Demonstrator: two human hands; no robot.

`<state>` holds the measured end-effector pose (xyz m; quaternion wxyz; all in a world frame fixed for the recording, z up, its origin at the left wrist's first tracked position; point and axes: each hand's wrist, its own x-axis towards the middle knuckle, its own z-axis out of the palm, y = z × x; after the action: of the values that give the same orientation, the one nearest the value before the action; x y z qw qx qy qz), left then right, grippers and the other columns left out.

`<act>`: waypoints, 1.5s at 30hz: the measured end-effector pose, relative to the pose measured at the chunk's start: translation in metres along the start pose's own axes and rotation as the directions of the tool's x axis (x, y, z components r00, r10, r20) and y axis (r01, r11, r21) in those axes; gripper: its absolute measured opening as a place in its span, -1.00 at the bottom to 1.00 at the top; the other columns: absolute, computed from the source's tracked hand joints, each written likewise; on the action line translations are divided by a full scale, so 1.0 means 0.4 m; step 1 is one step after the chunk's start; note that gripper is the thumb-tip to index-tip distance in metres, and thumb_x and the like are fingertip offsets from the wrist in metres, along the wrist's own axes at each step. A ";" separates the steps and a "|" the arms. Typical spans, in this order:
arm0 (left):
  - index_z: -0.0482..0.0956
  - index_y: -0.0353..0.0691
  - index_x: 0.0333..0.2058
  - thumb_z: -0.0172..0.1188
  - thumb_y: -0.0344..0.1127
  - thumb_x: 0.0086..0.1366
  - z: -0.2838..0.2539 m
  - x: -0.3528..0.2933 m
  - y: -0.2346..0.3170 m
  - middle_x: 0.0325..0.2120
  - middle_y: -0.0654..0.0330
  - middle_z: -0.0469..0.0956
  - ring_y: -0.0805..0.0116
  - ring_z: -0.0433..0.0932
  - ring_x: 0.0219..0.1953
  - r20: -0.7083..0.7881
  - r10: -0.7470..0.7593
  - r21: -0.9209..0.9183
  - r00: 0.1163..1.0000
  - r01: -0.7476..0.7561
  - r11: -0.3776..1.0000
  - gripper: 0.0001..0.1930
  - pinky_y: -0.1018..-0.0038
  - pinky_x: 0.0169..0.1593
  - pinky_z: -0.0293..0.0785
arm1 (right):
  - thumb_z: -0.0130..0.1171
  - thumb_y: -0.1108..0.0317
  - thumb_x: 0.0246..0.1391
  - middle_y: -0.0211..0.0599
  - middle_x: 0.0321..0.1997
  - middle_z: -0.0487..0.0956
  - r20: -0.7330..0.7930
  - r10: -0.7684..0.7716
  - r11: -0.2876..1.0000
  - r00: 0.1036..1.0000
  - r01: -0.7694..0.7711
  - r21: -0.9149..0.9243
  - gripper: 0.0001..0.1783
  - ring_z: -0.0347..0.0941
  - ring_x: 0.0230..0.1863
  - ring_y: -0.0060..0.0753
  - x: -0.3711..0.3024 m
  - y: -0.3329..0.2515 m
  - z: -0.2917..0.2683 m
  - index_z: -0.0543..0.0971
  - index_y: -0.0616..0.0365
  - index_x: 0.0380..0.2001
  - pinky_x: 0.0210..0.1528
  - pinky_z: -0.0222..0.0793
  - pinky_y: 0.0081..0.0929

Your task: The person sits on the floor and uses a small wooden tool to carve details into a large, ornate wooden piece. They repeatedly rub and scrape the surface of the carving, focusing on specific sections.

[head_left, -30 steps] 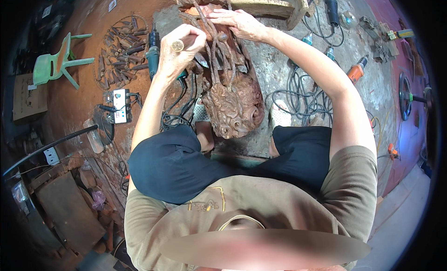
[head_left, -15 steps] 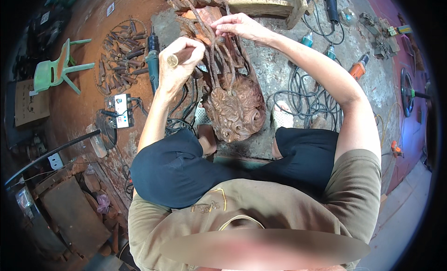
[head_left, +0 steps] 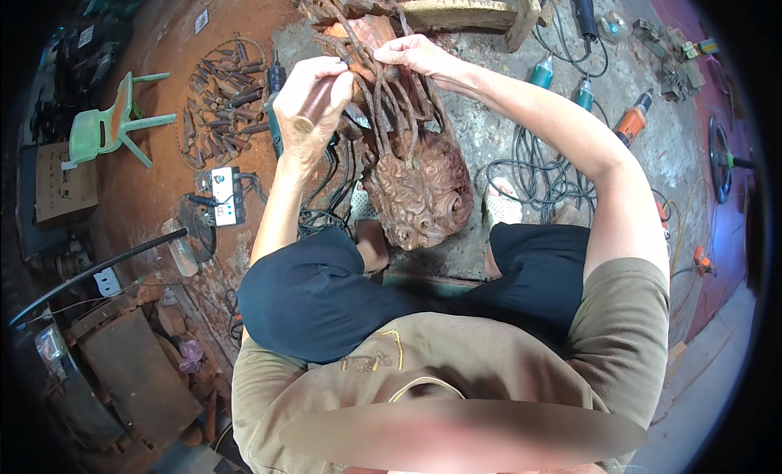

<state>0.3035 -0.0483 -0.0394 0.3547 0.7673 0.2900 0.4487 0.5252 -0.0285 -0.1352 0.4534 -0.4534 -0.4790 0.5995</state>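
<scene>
Lying beneath right grip (head_left: 417,55), beside left grip (head_left: 314,99): carved wood (head_left: 419,193).

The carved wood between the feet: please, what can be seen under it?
Beside the curly near end of the carved wood, grey floor is visible, with a pale sandal on each side. What lies directly underneath is covered and cannot be seen.

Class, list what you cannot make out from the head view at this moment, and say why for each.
All in the head view:
- Far end of the round-ended tool in the left hand: hidden by that hand.
- What the right hand pinches, if anything: covered by its fingers, too small.
- Far end of the brown carving: cut off by the upper edge.
- Carving's underside: hidden by the carving itself.
</scene>
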 end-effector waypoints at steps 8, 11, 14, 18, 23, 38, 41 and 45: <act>0.60 -0.38 -0.26 0.32 -0.55 0.14 0.001 -0.012 -0.004 -0.25 0.07 0.61 0.37 0.61 -0.19 0.103 0.184 0.216 0.978 -0.202 0.955 -0.83 0.52 -0.11 0.52 | 0.27 0.13 0.17 -0.71 -0.43 0.59 -0.018 0.055 0.998 0.998 -0.054 0.017 -0.80 0.31 -0.43 -0.80 -0.002 0.001 -0.001 0.70 -0.05 -0.26 -0.34 0.19 -0.69; 0.60 -0.38 -0.27 0.31 -0.55 0.15 -0.001 -0.015 -0.009 -0.25 0.09 0.61 0.40 0.60 -0.20 0.060 0.193 0.214 0.979 -0.202 0.956 -0.85 0.53 -0.11 0.52 | 0.24 0.11 0.19 -0.71 -0.40 0.58 -0.008 0.080 0.997 0.997 -0.080 0.014 -0.79 0.31 -0.41 -0.79 0.000 0.000 0.002 0.70 -0.06 -0.25 -0.32 0.19 -0.69; 0.62 -0.36 -0.27 0.30 -0.53 0.18 -0.009 -0.015 0.005 -0.27 0.14 0.62 0.46 0.59 -0.22 0.059 0.131 0.192 0.990 -0.140 0.971 -0.87 0.55 -0.12 0.52 | 0.21 0.06 0.20 -0.71 -0.35 0.57 0.009 0.071 0.997 0.997 -0.070 -0.032 -0.75 0.29 -0.37 -0.79 0.005 0.005 -0.003 0.68 -0.06 -0.23 -0.31 0.18 -0.68; 0.62 -0.29 -0.33 0.29 -0.47 0.22 -0.053 -0.018 0.002 -0.41 0.27 0.63 0.57 0.56 -0.35 -0.095 -0.108 0.059 0.990 0.114 0.992 -0.94 0.59 -0.22 0.49 | 0.19 -0.02 0.20 -0.73 -0.33 0.55 0.031 0.062 0.995 0.998 -0.059 -0.083 -0.71 0.27 -0.33 -0.80 -0.002 -0.019 0.007 0.66 -0.07 -0.28 -0.31 0.13 -0.67; 0.52 -0.36 -0.21 0.24 -0.44 0.28 -0.118 -0.030 -0.045 -0.27 0.04 0.63 0.28 0.65 -0.31 -0.190 -0.241 -0.332 0.952 0.169 0.928 -0.85 0.38 -0.13 0.61 | 0.21 -0.04 0.18 -0.73 -0.41 0.56 0.113 0.099 0.986 0.989 -0.083 -0.143 -0.69 0.27 -0.40 -0.82 0.001 -0.056 0.025 0.66 -0.06 -0.36 -0.35 0.09 -0.70; 0.62 -0.23 -0.21 0.37 -0.34 0.19 -0.027 -0.049 -0.096 -0.34 0.25 0.65 0.54 0.59 -0.26 -0.083 -0.141 -0.076 0.986 0.135 0.988 -0.79 0.53 -0.17 0.54 | 0.24 0.03 0.15 -0.70 -0.30 0.65 0.155 0.145 0.961 0.977 -0.101 -0.258 -0.71 0.35 -0.31 -0.83 0.004 -0.047 0.010 0.70 -0.07 -0.21 -0.25 0.07 -0.69; 0.62 -0.24 -0.22 0.35 -0.38 0.17 -0.026 -0.045 -0.101 -0.37 0.20 0.63 0.53 0.60 -0.28 -0.062 -0.060 0.135 0.996 0.068 0.989 -0.80 0.57 -0.21 0.53 | 0.24 0.02 0.14 -0.72 -0.29 0.65 0.155 0.161 0.966 0.975 -0.124 -0.227 -0.70 0.34 -0.30 -0.83 0.007 -0.044 0.009 0.70 -0.07 -0.19 -0.24 0.06 -0.68; 0.64 -0.25 -0.28 0.31 -0.36 0.25 -0.055 -0.024 -0.092 -0.43 0.33 0.65 0.64 0.54 -0.37 -0.065 -0.279 -0.166 0.958 0.265 0.950 -0.89 0.64 -0.27 0.46 | 0.24 0.01 0.14 -0.70 -0.28 0.65 0.118 0.186 0.954 0.975 -0.150 -0.261 -0.67 0.34 -0.28 -0.83 0.010 -0.035 0.004 0.69 -0.06 -0.17 -0.23 0.06 -0.67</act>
<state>0.2750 -0.0279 -0.0660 0.4587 0.6697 0.3724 0.4500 0.5244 -0.0232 -0.1215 0.3047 -0.5026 -0.5414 0.6012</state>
